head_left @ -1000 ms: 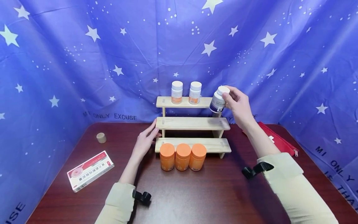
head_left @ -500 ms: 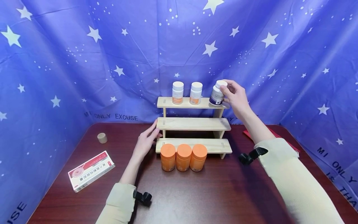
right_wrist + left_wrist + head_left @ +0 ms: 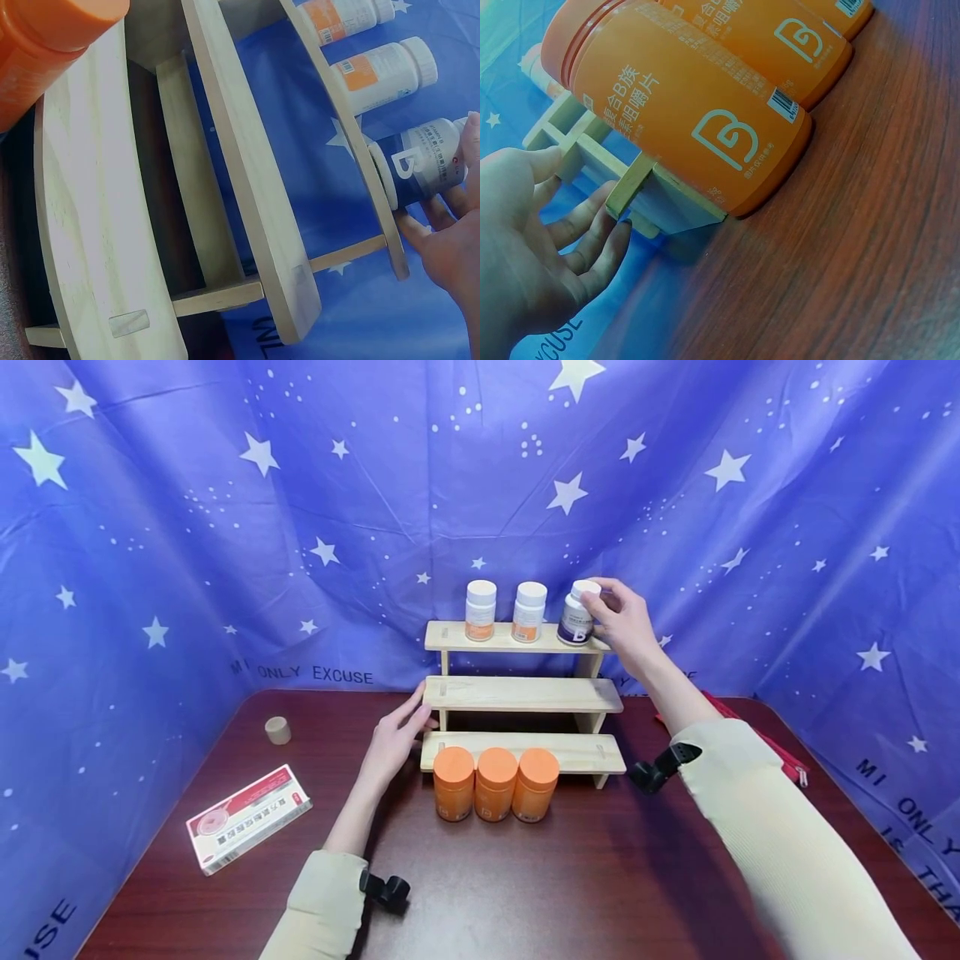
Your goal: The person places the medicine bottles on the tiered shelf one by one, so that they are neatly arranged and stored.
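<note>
My right hand [image 3: 626,618] pinches a white-capped pill bottle [image 3: 572,625] with a dark blue band near its cap. It stands upright at the right end of the top tier of a wooden three-tier shelf [image 3: 517,693]; in the right wrist view the bottle's base [image 3: 384,176] is right at the tier's edge. My left hand [image 3: 390,743] holds the shelf's left end, its bent fingers [image 3: 600,259] at the tier ends. Two white bottles with orange labels, the left one [image 3: 480,610] and the middle one [image 3: 528,612], stand on the same top tier.
Three orange jars [image 3: 495,785] stand in a row before the bottom tier. To the left lie a red and white medicine box [image 3: 247,818] and a small beige cylinder [image 3: 277,730]. A red pouch [image 3: 780,752] lies behind the right forearm, and a blue star-printed curtain [image 3: 360,527] hangs close behind.
My right hand has moved the blue-banded pill bottle left and back, from tilted in front of the top tier to upright on it. My left hand has stayed at the shelf.
</note>
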A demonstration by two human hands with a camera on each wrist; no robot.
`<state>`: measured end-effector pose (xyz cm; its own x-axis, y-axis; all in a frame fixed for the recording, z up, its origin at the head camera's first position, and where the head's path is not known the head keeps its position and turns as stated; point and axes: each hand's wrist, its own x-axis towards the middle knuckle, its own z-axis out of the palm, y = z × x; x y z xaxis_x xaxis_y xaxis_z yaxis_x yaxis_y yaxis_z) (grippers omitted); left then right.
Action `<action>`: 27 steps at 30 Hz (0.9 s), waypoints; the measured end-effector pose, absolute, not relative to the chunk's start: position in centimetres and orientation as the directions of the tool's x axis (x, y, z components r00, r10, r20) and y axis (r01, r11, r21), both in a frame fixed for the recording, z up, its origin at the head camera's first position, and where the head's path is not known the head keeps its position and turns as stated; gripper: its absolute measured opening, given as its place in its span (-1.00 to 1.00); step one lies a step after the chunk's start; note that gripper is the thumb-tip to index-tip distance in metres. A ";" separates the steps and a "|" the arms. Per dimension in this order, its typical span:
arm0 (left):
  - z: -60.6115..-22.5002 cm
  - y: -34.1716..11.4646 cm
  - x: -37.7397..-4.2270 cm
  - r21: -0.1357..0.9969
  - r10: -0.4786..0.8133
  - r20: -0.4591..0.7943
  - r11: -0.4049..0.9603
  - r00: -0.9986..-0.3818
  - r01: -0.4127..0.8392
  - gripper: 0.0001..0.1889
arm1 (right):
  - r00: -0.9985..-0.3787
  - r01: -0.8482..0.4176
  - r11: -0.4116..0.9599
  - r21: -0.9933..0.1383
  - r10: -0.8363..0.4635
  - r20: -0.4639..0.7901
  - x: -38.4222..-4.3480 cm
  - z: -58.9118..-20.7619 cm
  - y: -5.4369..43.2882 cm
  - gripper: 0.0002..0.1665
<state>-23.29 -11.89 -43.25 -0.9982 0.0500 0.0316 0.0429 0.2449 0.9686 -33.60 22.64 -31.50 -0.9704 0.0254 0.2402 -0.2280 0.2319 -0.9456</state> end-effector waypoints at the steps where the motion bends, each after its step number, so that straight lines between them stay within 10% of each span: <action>1: -42.8 -11.8 -23.0 0.969 0.054 0.028 0.243 -0.998 0.040 -0.44 | -0.970 -0.228 0.236 -0.945 0.025 0.240 -33.6 -31.5 22.6 -0.52; 27: -43.7 -12.1 -23.7 0.967 0.053 0.027 0.251 -0.998 0.039 -0.44 | -0.956 -0.264 0.284 -0.922 0.050 0.289 -34.1 -32.6 22.4 -0.43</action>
